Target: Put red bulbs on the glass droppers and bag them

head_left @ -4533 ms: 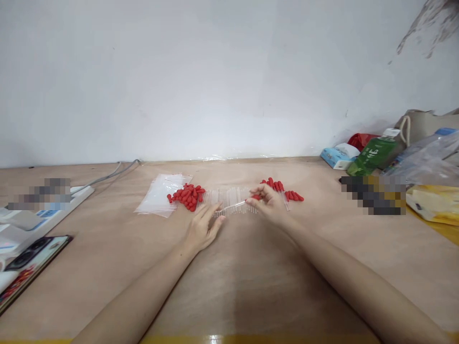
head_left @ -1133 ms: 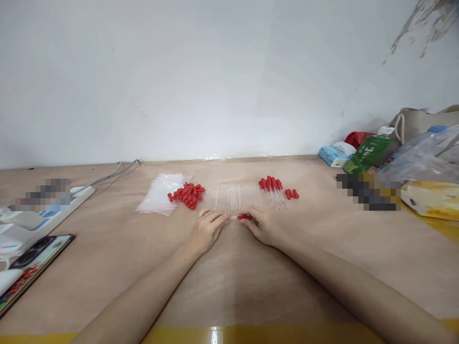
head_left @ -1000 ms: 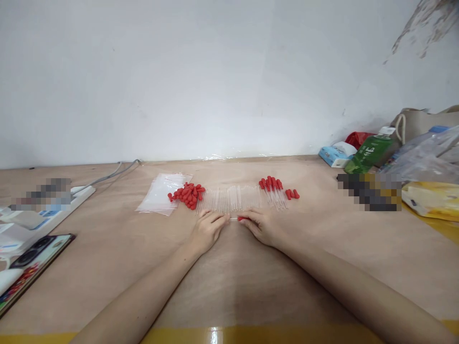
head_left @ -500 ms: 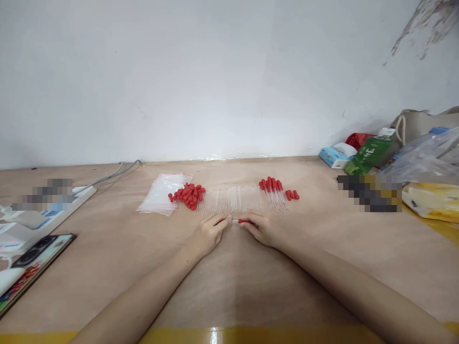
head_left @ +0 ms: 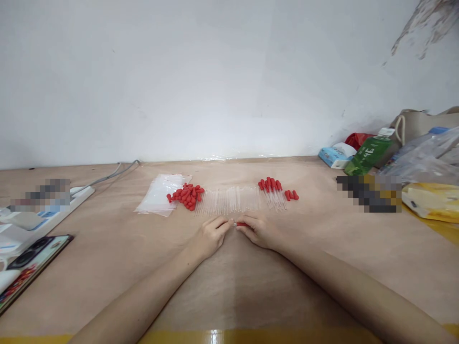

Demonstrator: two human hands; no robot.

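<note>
Just nearside of the row of slim clear tubes [head_left: 229,199], your left hand [head_left: 212,235] pinches a thin clear tube [head_left: 234,224], your right hand [head_left: 260,231] a rubbery red bulb [head_left: 241,224], end-to-end, apparently keeping both aligned.

Illumination moderate, diffuse: soft shadow on table [head_left: 272,286] at lower centre, glare spot on yellow strip [head_left: 214,336] at bottom edge, glints at foot of wall [head_left: 229,81], clear tubes [head_left: 229,199] mid-frame poorly resolved, mosaic patches left and right, outer edges stretched.
</note>
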